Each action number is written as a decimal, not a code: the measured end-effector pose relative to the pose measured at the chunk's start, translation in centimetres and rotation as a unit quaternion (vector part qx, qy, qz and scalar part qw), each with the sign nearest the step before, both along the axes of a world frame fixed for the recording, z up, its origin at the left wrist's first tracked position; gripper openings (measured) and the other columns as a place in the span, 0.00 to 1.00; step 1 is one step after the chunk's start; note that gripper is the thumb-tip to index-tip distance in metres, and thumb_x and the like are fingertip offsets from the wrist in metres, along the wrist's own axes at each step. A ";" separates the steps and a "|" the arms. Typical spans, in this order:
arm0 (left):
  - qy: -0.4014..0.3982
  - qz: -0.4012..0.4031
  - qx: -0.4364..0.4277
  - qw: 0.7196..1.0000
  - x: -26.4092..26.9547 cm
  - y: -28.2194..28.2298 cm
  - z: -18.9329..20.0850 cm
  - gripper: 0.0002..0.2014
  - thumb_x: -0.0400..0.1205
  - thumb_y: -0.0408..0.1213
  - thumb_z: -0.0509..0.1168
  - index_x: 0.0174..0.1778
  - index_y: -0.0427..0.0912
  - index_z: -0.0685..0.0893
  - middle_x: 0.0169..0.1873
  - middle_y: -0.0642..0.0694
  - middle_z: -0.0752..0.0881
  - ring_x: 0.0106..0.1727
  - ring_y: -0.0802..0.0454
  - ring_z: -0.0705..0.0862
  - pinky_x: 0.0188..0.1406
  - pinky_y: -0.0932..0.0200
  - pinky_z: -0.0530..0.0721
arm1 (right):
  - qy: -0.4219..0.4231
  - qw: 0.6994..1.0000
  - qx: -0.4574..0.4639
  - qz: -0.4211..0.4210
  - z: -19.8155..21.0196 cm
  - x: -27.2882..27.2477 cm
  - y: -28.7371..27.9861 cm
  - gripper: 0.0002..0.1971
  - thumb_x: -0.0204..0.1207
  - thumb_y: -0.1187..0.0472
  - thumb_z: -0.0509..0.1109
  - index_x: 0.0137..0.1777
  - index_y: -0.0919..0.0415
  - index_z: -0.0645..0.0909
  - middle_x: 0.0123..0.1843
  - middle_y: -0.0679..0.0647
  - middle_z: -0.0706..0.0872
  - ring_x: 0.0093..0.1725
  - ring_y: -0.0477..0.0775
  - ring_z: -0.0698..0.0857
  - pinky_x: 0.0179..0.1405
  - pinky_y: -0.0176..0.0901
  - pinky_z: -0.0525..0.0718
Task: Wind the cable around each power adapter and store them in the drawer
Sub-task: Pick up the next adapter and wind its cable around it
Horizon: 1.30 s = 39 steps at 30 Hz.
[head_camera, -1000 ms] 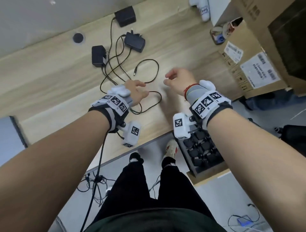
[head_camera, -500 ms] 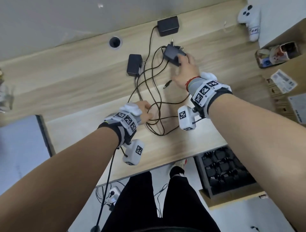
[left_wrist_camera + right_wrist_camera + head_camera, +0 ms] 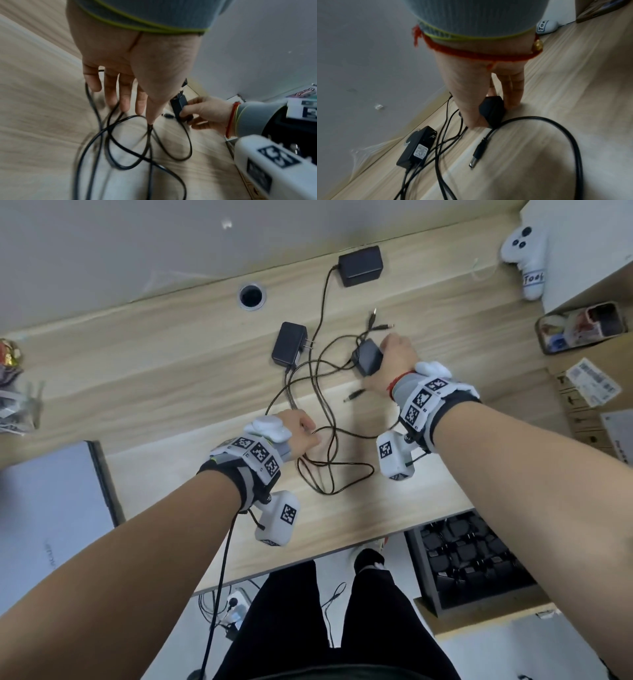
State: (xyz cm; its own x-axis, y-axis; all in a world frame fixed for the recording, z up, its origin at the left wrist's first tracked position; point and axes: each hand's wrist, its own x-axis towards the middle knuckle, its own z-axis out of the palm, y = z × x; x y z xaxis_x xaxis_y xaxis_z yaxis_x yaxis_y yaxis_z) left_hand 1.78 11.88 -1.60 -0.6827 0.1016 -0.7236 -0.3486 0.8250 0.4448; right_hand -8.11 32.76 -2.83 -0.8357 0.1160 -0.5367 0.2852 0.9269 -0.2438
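Three black power adapters lie on the wooden desk [image 3: 171,392] with their cables tangled [image 3: 329,460]. My right hand [image 3: 394,361] grips the middle adapter [image 3: 368,358] between thumb and fingers; the right wrist view shows it [image 3: 493,111] tilted just off the desk. My left hand [image 3: 301,433] rests with straight fingers [image 3: 125,97] on the cable loops [image 3: 123,142]. A second adapter [image 3: 289,344] lies to the left and a third [image 3: 359,266] by the wall. The open drawer [image 3: 419,570] at the lower right holds several black adapters.
A loose barrel plug [image 3: 354,397] lies beside my right wrist. A grey laptop [image 3: 44,508] sits at the left, and a cable hole [image 3: 251,296] is near the wall. A white plush toy [image 3: 524,251], a small tray [image 3: 582,326] and cardboard boxes [image 3: 589,392] crowd the right.
My right hand reached from the cables out to the middle adapter, closed on it and drew it a little nearer. My left hand stayed on the cable loops.
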 end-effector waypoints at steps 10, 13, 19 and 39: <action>0.131 0.061 0.062 0.988 -1.7 2.3 6.1 0.11 0.76 0.49 0.75 0.52 0.53 0.86 0.43 0.56 0.84 0.42 0.55 0.83 0.43 0.59 0.80 | -0.032 0.997 -0.071 0.027 5.4 5.9 4.4 0.29 0.59 0.49 0.81 0.59 0.53 0.77 0.61 0.57 0.75 0.56 0.61 0.80 0.57 0.52 0.82; 0.181 0.064 0.095 0.977 -1.5 3.4 9.6 0.11 0.76 0.49 0.76 0.52 0.54 0.86 0.41 0.59 0.84 0.38 0.63 0.80 0.39 0.66 0.76 | -0.007 0.988 -0.142 0.067 10.0 6.5 5.3 0.27 0.59 0.56 0.83 0.57 0.51 0.77 0.56 0.56 0.83 0.53 0.61 0.82 0.54 0.52 0.84; 0.273 0.032 0.160 0.948 -1.1 6.2 18.3 0.17 0.80 0.57 0.68 0.62 0.54 0.85 0.50 0.56 0.87 0.43 0.59 0.82 0.42 0.67 0.77 | 0.066 0.934 -0.324 0.132 21.0 6.9 6.3 0.27 0.62 0.60 0.87 0.61 0.49 0.82 0.56 0.51 0.87 0.51 0.48 0.87 0.57 0.44 0.86; 0.287 0.224 0.329 0.871 -1.0 7.2 32.7 0.19 0.86 0.56 0.59 0.54 0.41 0.75 0.40 0.42 0.87 0.34 0.47 0.88 0.38 0.52 0.87 | 0.065 0.918 -0.324 0.217 28.4 9.2 0.5 0.14 0.84 0.47 0.65 0.53 0.55 0.88 0.52 0.57 0.90 0.54 0.56 0.86 0.66 0.57 0.82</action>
State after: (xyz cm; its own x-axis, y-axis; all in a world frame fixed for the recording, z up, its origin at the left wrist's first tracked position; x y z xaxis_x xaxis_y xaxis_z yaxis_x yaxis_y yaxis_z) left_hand 0.78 19.11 31.12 -0.9907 -0.0039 -0.1362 -0.1350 0.1631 0.9773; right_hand 1.09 33.27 25.57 -0.7897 -0.5522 -0.2673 -0.1480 0.5943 -0.7905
